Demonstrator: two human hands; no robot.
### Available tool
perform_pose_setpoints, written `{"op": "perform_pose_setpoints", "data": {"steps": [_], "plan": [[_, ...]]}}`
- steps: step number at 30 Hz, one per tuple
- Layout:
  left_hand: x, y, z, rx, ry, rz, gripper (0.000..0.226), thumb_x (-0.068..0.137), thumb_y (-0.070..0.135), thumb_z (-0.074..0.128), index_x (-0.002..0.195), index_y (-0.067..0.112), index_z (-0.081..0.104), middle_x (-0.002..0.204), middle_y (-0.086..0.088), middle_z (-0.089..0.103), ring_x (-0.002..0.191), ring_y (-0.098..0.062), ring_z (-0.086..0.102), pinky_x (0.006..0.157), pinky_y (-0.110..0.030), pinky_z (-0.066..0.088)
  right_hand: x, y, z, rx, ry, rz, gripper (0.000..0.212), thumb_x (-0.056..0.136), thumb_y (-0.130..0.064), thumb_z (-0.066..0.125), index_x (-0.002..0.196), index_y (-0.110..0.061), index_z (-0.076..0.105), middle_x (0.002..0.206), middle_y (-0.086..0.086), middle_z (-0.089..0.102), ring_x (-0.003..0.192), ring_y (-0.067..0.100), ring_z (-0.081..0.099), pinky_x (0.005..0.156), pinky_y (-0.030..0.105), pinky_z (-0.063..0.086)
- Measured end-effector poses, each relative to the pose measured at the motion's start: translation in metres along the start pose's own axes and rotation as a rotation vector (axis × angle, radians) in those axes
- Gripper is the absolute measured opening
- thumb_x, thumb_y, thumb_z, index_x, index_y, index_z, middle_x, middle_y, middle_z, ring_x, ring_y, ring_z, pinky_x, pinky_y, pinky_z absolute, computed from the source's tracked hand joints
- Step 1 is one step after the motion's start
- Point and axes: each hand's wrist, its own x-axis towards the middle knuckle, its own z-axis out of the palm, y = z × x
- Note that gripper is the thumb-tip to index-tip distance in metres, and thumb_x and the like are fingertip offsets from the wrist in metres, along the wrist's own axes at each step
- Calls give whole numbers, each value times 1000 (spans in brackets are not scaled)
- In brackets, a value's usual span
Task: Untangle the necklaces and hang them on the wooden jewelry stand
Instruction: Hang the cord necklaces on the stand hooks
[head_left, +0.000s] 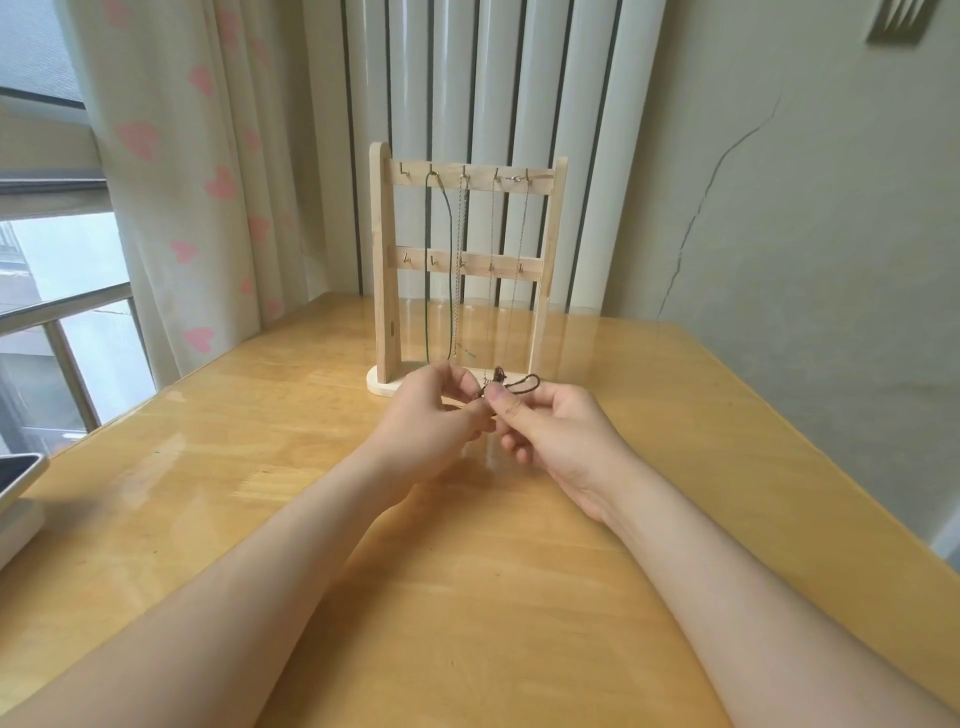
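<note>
The left hand (434, 410) and the right hand (550, 431) meet over the glossy yellow wooden worktop (467, 597). Between them they hold a small tangled bundle of dark brown cord necklace (522, 385). The grip of each hand is narrow: thumb and forefinger pinch the cord, close together, and one loop stands out just above the right thumb. (How many knots are inside the bundle I cannot tell, it is too small.)

Directly beyond the grip stands the pale wooden jewelry stand with two rows of small metal hooks (383, 270), its base just behind the fingertips. From its upper row a long green cord necklace (427, 270) hangs beyond and a little left of the grip. Thin silver chain necklaces (459, 234) hang straight beyond it and slightly to the right.

I judge the task to be near its end. Several necklaces are already hung, and the brown one seems to be the last, as I see no other loose necklace near the grip. What is left is to open the tangle and put the cord on a free hook. The leftmost upper hook (403, 169), up and to the left of the grip, looks free.
</note>
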Motion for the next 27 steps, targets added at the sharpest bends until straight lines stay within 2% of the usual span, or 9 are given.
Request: {"op": "perform_pose_setpoints", "data": {"steps": [4,6,8,10,13,18,22,25,27], "plan": [[0,3,2,-187,-24,-125,14,102,12,70,105,12,57,106,-16,75,93,-25,80,101,-50,61,3,2,-5,23,-13,-61,14,96,-19,78,104,-7,75,77,-2,73,73,10,61,67,26,46],[1,4,0,-159,-57,-137,7,102,16,69,108,12,69,108,-12,79,102,-26,78,99,-44,60,4,1,-6,45,10,-85,15,98,-14,76,109,-4,73,80,2,74,72,12,63,66,26,47],[1,6,-2,-158,-103,-149,11,103,21,69,104,13,77,95,-1,78,96,-20,76,97,-41,59,5,0,-6,51,29,-104,17,99,-12,74,113,-2,72,80,3,73,70,13,62,65,26,48],[0,6,-3,-212,-140,-172,12,102,24,72,97,13,77,87,2,74,88,-14,73,96,-40,57,5,-2,-6,32,50,-110,17,100,-13,73,114,-5,72,81,3,72,70,11,60,66,26,48],[1,4,-6,-259,-184,-154,11,99,25,77,90,19,74,92,1,77,96,-13,73,99,-38,55,6,-1,-8,12,77,-123,18,99,-16,75,115,-8,74,78,-1,71,70,10,58,68,27,49],[3,4,-11,-356,-194,-186,16,94,18,81,108,13,73,99,-1,75,100,-17,75,102,-41,57,6,0,-9,4,83,-148,17,97,-23,77,109,-11,79,71,-3,66,67,11,54,70,29,48],[4,3,-9,-337,-137,-193,15,97,20,78,107,9,75,97,-3,77,95,-16,76,93,-39,61,3,-2,-10,-30,61,-163,17,97,-27,77,106,-13,80,84,-2,77,79,11,69,76,28,52],[7,5,-9,-363,-41,-150,4,101,12,69,101,11,72,94,-3,79,88,-17,75,88,-38,59,3,-1,-8,-12,42,-147,13,100,-16,73,109,-7,74,100,7,82,94,18,79,82,31,59],[9,5,-9,-384,16,-125,4,104,12,63,101,12,66,103,-4,82,89,-18,76,88,-38,60,2,-2,-7,-8,36,-134,12,101,-9,70,112,-5,72,99,9,82,90,20,79,86,36,61]]}}
